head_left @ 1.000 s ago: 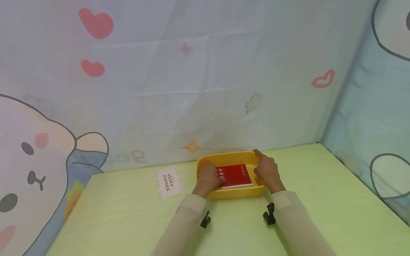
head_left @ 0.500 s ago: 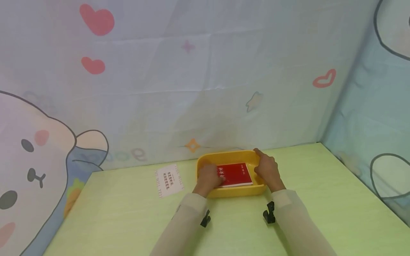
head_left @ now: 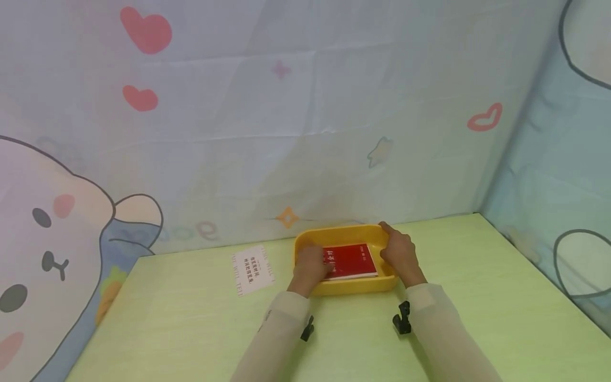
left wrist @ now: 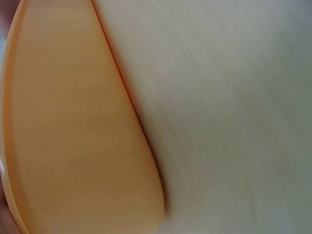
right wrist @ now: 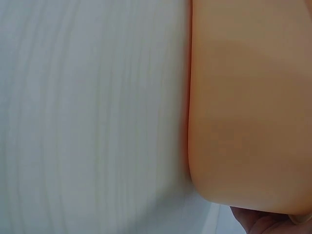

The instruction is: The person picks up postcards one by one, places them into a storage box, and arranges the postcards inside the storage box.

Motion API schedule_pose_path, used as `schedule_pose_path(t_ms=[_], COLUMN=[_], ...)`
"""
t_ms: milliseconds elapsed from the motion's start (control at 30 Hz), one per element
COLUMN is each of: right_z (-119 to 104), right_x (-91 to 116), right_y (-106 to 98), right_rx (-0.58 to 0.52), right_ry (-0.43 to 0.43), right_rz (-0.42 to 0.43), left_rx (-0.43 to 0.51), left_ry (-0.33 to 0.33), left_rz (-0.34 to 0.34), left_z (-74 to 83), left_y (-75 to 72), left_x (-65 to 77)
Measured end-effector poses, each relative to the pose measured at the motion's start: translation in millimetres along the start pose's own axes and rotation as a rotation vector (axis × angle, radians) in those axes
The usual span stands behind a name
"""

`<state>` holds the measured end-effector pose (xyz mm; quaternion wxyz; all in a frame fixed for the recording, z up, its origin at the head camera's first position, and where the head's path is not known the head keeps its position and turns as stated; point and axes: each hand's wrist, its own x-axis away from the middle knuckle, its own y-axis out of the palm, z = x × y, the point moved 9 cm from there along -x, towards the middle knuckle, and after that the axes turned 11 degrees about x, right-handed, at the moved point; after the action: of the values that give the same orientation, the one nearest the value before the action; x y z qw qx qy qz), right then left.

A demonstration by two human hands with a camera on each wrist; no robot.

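A yellow plastic tray (head_left: pixel 353 287) stands on the table by the backdrop, with a red book (head_left: pixel 354 259) lying flat inside. My left hand (head_left: pixel 308 266) reaches over the tray's front left rim and holds the book's left end, thumb on the cover; the other fingers are mostly hidden. At the tray's right end, my right hand (head_left: pixel 401 255) grips the rim. Both wrist views mostly show the tray's outer wall, orange-looking in the left wrist view (left wrist: pixel 83 122); a bit of the right hand (right wrist: pixel 263 222) shows under it in the right wrist view.
A white printed card (head_left: pixel 253 270) lies on the green table (head_left: pixel 191 318) left of the tray. Behind the table hangs a cartoon-printed cloth (head_left: pixel 305 132), and another cloth (head_left: pixel 563 159) closes the right side.
The left hand shifts slightly at the book's left end. The tray, the book and the right hand stay nearly in place; the head view moves a little.
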<state>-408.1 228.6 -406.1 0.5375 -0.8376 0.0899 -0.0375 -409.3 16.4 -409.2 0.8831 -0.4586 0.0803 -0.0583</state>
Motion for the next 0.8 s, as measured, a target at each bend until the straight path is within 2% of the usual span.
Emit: schedule_pose_path(t_ms=[267,467,667,800], right_z=[-0.2,0.6,0.6,2.0], right_x=[-1.1,-0.2,-1.9,-2.8], right_y=[-0.7,2.1,1.4,3.0], right_rx=[0.019,0.024,0.005,0.019], right_ry=[-0.008,0.011,0.01,0.007], right_rz=[0.0,-0.021,-0.011,-0.009], left_rx=[0.017,0.047,-0.005,-0.032], left_ry=[0.003,-0.039,-0.008,-0.013], left_rz=[0.027,0.024,0.036,0.026], left_z=[-0.8,-3.3,2.2,2.8], left_y=[-2.5,-0.9,-4.4,-3.8], left_x=[-0.4,2.6,3.8,3.2])
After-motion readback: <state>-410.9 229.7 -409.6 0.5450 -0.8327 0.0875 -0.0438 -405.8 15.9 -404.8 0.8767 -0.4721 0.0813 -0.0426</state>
